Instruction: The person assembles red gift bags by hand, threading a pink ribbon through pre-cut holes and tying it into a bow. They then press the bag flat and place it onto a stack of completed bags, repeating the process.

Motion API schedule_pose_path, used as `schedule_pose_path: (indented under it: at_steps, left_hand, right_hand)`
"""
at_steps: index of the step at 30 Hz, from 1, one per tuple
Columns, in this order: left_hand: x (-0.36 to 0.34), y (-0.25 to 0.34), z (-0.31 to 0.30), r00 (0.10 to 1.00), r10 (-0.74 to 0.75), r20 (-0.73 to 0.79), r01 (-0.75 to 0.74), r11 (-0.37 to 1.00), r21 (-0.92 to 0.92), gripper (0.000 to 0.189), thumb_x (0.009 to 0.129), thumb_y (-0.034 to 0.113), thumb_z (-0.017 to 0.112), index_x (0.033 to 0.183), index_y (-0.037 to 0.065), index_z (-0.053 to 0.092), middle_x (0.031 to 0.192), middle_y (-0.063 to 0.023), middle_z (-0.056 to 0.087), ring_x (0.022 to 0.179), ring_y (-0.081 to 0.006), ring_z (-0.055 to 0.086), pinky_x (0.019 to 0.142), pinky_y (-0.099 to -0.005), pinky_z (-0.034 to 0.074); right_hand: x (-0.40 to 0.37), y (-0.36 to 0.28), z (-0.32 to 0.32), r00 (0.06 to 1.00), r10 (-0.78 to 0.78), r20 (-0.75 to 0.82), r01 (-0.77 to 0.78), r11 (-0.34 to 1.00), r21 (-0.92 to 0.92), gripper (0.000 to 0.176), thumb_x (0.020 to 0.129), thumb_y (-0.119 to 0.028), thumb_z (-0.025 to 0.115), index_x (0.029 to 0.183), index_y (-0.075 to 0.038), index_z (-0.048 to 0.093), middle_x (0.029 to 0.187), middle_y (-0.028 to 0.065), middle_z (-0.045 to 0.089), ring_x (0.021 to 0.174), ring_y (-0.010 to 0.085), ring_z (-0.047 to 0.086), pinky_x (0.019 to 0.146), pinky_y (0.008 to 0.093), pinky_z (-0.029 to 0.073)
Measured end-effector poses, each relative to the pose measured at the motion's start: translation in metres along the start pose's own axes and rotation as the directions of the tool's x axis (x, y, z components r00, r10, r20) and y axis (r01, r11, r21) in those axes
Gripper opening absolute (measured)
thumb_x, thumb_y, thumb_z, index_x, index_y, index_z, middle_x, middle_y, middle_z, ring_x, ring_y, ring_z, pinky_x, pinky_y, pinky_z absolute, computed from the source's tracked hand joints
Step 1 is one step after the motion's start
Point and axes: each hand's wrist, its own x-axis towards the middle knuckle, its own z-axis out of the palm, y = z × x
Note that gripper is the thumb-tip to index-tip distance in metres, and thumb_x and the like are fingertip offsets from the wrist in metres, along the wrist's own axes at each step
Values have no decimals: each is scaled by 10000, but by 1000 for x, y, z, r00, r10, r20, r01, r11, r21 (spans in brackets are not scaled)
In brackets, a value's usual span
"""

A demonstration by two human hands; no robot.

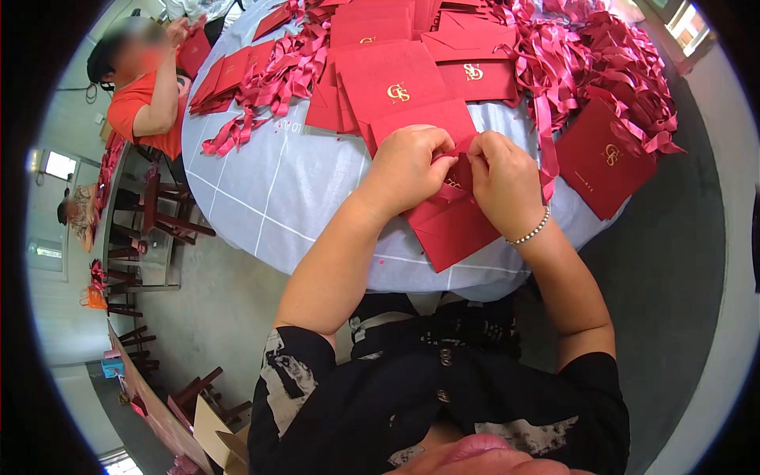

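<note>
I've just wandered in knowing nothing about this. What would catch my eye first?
Probably the stacks of deep-red envelopes, some bearing gold emblems, spread across a pale-blue, white-lined tablecloth. To the right of the stacks lies a big tangled heap of shiny crimson ribbons. Nearer, the bare left hand and right hand, with a beaded bracelet at its wrist, come close together over more envelopes.

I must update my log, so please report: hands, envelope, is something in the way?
Left hand, right hand: fingertips together, apparently pinching ribbon. Red envelope beneath. Nothing visibly blocking.
</note>
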Motion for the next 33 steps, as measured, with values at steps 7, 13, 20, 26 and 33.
schedule_pose_path:
  at_steps: [7,13,20,26,33]
  left_hand:
    - [0,0,1,994,109,-28,-105,987,121,121,778,68,731,850,-5,668,806,-156,664,777,-330,651,701,-397,510]
    - [0,0,2,997,56,-43,-56,998,16,104,768,57,722,839,1,670,807,-147,665,795,-337,643,732,-407,507]
    - [-1,6,-3,990,138,-39,-138,990,8,106,765,54,722,842,12,663,788,-130,652,773,-326,626,714,-408,498]
    - [-4,7,-6,973,228,-25,-225,970,88,124,743,57,735,837,32,658,781,-117,640,781,-317,612,764,-410,487]
    - [-5,25,-7,895,444,30,-435,859,271,144,720,74,747,817,47,644,786,-71,608,816,-262,600,852,-390,452]
  right_hand:
    - [0,-2,5,1000,23,1,-23,999,-41,113,839,0,626,852,-21,516,779,173,617,738,389,629,639,474,498]
    - [5,3,5,1000,23,-6,-23,1000,9,155,816,24,649,896,-29,527,770,159,639,726,358,656,628,447,517]
    - [9,6,-15,995,80,65,-89,983,158,137,791,-10,732,849,-24,608,752,143,680,702,328,693,617,395,528]
    - [29,16,-28,993,-77,89,60,981,183,184,775,-34,753,939,-21,671,842,130,675,777,279,661,736,354,533]
    - [94,9,-56,507,84,858,-249,967,52,184,759,-87,744,907,14,702,791,144,728,690,195,705,633,302,538]
